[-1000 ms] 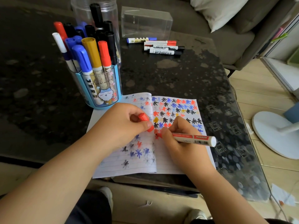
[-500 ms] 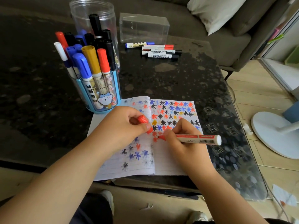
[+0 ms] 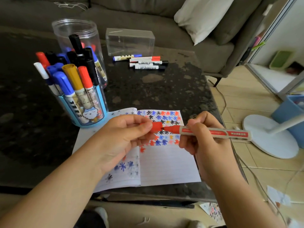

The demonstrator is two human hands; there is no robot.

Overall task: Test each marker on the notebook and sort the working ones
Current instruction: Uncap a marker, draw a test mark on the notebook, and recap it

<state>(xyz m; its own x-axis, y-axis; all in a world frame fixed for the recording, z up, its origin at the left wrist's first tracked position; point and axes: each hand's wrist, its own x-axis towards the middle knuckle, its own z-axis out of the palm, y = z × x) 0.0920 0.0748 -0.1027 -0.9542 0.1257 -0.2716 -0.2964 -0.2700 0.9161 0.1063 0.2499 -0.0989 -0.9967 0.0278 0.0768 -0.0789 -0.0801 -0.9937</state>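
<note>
Both forearms are bare to the frame edge, with no sleeves, and the 2 hands (image 3: 125, 135) wear nothing.

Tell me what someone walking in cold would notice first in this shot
Front and centre, the left hand pinches a red cap right at the tip of the red marker gripped by the right hand, both raised over the open notebook covered in red, blue and black stars. At the left stands a blue cup crammed with markers, and four loose markers lie further back on the dark table.
</note>
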